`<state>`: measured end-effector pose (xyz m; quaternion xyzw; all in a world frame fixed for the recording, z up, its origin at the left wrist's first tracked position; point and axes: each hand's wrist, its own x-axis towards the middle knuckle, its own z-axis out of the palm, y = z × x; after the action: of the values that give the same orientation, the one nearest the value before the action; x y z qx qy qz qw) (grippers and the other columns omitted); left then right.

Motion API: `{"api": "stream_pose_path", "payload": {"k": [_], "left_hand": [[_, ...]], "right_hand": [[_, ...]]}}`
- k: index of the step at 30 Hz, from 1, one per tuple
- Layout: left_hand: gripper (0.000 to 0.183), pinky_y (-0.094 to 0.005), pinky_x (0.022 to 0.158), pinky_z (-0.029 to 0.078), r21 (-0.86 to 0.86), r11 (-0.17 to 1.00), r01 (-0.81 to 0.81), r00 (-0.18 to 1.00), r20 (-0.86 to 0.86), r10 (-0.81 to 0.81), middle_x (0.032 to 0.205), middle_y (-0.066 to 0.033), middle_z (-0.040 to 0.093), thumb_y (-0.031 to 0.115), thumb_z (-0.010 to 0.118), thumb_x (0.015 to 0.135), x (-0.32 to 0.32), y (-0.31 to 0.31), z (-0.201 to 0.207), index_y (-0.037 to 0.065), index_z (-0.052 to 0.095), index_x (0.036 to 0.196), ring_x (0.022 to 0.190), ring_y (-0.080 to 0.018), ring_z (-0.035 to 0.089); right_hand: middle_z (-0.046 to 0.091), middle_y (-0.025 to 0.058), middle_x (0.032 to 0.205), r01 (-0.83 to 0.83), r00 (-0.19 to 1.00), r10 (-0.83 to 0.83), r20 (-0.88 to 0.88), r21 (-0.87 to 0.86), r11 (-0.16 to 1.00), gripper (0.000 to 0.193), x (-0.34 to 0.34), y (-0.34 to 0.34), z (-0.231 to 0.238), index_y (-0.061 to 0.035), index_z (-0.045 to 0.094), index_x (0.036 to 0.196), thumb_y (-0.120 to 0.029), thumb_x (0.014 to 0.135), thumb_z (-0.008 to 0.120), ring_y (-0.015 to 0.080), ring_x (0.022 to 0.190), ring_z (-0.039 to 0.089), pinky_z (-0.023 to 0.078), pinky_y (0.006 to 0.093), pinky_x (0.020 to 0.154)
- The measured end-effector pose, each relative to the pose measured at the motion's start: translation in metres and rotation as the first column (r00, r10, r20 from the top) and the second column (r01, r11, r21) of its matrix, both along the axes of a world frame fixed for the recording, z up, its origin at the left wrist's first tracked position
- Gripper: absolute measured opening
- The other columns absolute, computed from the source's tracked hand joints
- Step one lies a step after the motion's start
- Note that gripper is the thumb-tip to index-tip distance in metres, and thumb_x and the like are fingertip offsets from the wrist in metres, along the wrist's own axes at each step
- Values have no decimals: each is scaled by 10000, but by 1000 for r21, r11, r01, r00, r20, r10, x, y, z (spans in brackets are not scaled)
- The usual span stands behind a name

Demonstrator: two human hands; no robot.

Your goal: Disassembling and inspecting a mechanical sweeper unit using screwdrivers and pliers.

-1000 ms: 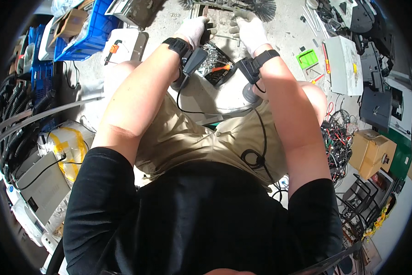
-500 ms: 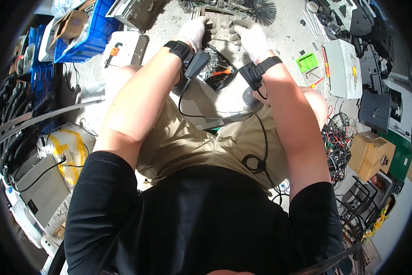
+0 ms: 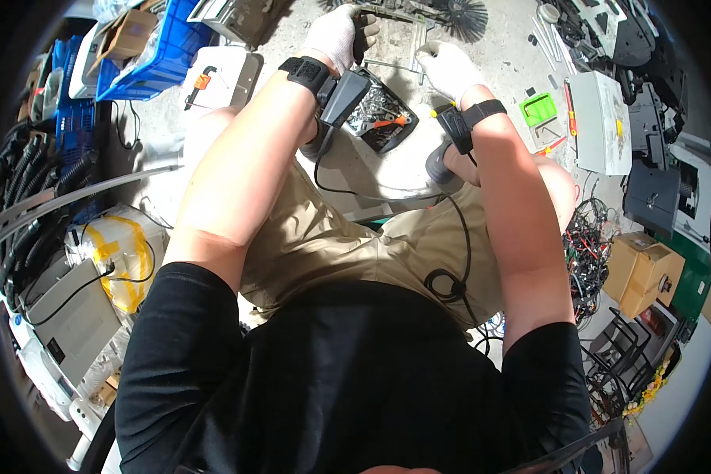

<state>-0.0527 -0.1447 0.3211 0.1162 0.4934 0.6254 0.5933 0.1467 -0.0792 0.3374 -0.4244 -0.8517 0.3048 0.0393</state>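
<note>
My left hand (image 3: 338,36), in a white glove with dark fingertips, is at the far side beside a metal frame (image 3: 407,39) on the floor. Its fingers are curled; whatever they grip is hidden. To the right, my gloved right hand (image 3: 450,73) has its fingers drawn together near the frame's right side. A thin metal piece shows under those fingertips, too small to name. Between my forearms a black tray (image 3: 387,145) holds loose screws and small metal parts, with an orange-handled tool (image 3: 392,122) on top. Something yellow (image 3: 442,110) shows beside my right wrist.
Round dark brushes (image 3: 461,19) sit beyond my hands. On the right are a green tray (image 3: 538,109), a red screwdriver (image 3: 571,117), a grey box (image 3: 598,124) and tangled wires (image 3: 588,253). A blue crate (image 3: 154,59) and white case (image 3: 218,79) stand left.
My left hand has moved farther away along the frame. The right hand has shifted right, widening the gap between them. The whole view has moved slightly.
</note>
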Motion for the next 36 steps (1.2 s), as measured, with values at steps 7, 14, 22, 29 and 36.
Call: {"api": "stream_pose_path", "payload": {"k": [7, 14, 22, 29, 36], "left_hand": [[274, -273, 598, 476, 59, 997, 56, 996, 67, -60, 878, -45, 659, 270, 400, 971, -14, -1, 0, 51, 561, 1012, 694, -155, 612], [204, -285, 590, 532, 111, 988, -111, 987, 128, 96, 846, -82, 610, 221, 453, 952, -4, -7, 28, 28, 519, 958, 680, -182, 616], [214, -280, 572, 515, 86, 983, -160, 980, 130, 149, 892, -76, 643, 257, 449, 954, -6, -12, 38, 80, 503, 1061, 696, -183, 616], [222, -285, 586, 508, 15, 979, -203, 973, 120, 199, 906, -67, 642, 273, 458, 954, -5, -11, 38, 79, 529, 1035, 731, -184, 622], [266, -290, 617, 457, -78, 995, 58, 996, -64, -63, 817, -83, 609, 301, 487, 928, 26, -24, 39, 45, 554, 959, 706, -180, 580]], "right_hand": [[641, 220, 1048, 38, 998, -38, -54, 14, 999, 378, 4, 7, -3, -24, 655, 1058, -305, 845, 517, 360, 1006, 607, 458, 400, 903], [651, 166, 1076, 61, 987, -55, 149, -39, 997, 368, 4, -12, 19, -91, 631, 1128, -312, 875, 481, 305, 1034, 609, 451, 395, 920], [621, 254, 1058, 84, 990, -71, 119, -107, 991, 416, 6, -4, -22, 2, 645, 1038, -343, 840, 523, 392, 1023, 589, 468, 427, 892], [623, 257, 1048, 74, 987, -57, 149, -111, 991, 404, 5, -9, -20, 9, 645, 1030, -325, 836, 524, 391, 1015, 594, 473, 426, 885], [624, 239, 1061, 67, 986, -53, 156, -86, 994, 359, 5, -9, -27, -25, 644, 1034, -308, 841, 539, 385, 1017, 593, 475, 440, 875]]}}
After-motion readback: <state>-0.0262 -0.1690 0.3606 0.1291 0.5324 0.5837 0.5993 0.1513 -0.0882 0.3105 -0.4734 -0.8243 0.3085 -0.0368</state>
